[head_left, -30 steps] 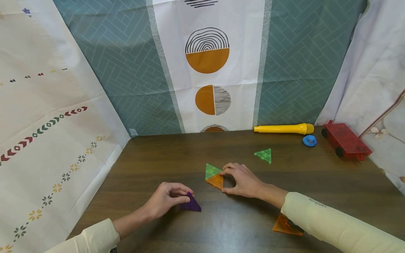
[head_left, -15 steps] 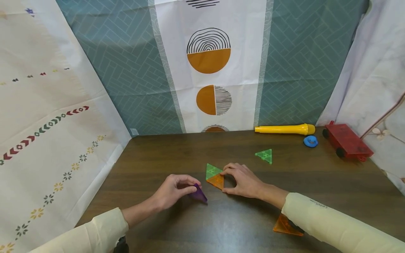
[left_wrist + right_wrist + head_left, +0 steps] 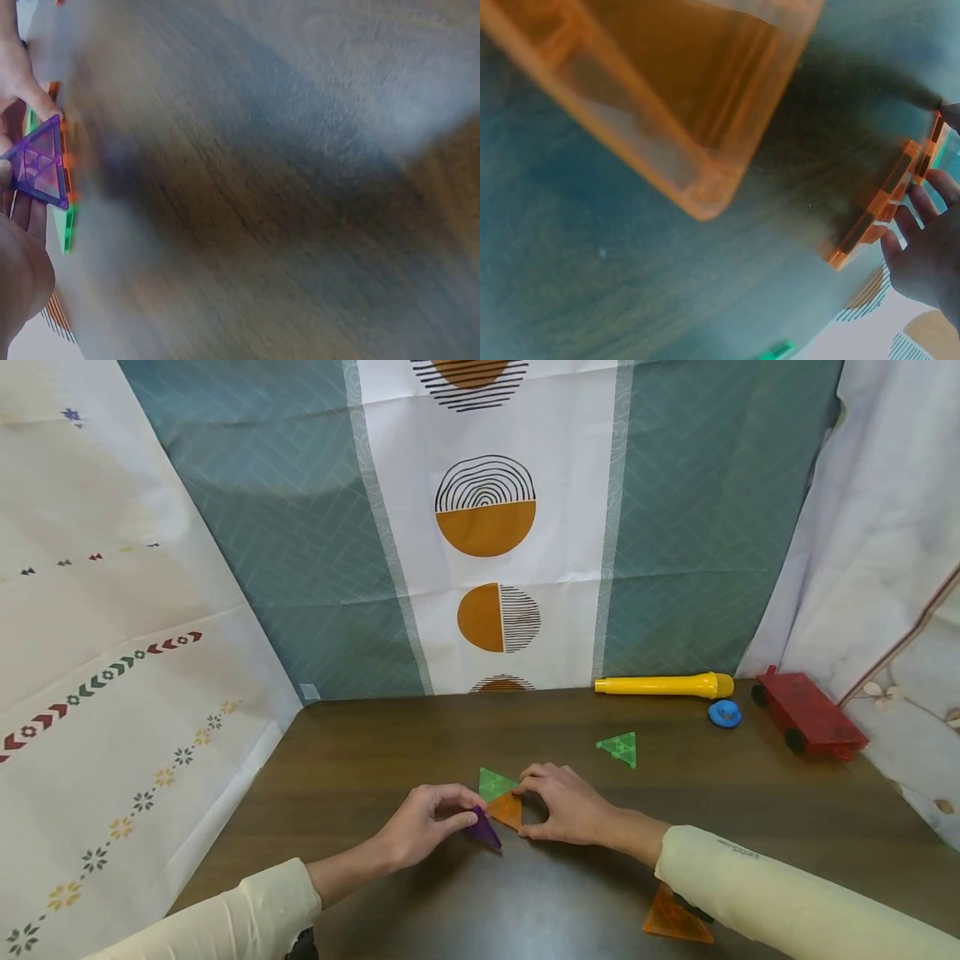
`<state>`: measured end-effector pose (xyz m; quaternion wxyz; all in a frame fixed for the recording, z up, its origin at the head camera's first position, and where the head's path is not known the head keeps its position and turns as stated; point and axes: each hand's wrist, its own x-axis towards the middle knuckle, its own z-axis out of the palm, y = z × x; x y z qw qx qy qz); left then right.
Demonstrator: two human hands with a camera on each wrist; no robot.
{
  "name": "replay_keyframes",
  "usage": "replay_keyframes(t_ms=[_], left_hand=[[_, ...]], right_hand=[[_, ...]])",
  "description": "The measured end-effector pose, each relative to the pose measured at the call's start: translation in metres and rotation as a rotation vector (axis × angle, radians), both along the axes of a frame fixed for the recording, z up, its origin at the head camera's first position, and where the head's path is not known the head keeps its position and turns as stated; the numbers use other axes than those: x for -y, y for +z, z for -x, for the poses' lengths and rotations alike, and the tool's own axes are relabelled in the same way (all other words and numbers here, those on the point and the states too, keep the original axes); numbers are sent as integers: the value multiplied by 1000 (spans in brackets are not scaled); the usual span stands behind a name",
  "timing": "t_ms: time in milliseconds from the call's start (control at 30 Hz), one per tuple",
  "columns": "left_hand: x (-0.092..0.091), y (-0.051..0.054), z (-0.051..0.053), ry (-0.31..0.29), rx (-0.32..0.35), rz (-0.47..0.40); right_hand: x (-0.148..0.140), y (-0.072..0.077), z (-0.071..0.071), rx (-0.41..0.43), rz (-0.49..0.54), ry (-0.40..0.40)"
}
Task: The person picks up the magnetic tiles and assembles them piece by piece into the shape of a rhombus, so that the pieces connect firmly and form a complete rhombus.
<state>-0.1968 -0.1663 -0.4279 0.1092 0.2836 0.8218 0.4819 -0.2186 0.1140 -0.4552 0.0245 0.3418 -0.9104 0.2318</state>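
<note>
In the head view my left hand pinches a tilted purple triangle tile between thumb and fingers, close to the left side of an orange triangle tile. Whether the purple and orange touch is unclear. A green triangle tile adjoins the orange one at its upper edge. My right hand grips the orange tile at its right side with thumb and forefinger. The left wrist view shows the purple tile raised at the fingertips. In the right wrist view, orange tile edges lie beside the fingers.
Another green triangle lies behind the right hand. An orange triangle is partly under the right sleeve. At the back right are a yellow toy microphone, a blue toy and a red wheeled cart. Patterned cloths border the table.
My left hand has carried the purple tile rightward, up beside the orange tile. My right hand keeps its grip on the orange tile. The head view has tilted slightly upward.
</note>
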Motion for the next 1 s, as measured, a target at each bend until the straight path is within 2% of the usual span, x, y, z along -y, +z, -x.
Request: replay_keyframes(t_ms=[600, 1000], left_hand=[[-6, -11, 16, 27, -80, 35], [-17, -9, 22, 32, -125, 66]], right_hand=[[1, -3, -1, 42, 23, -6], [-2, -3, 0, 33, 22, 1]])
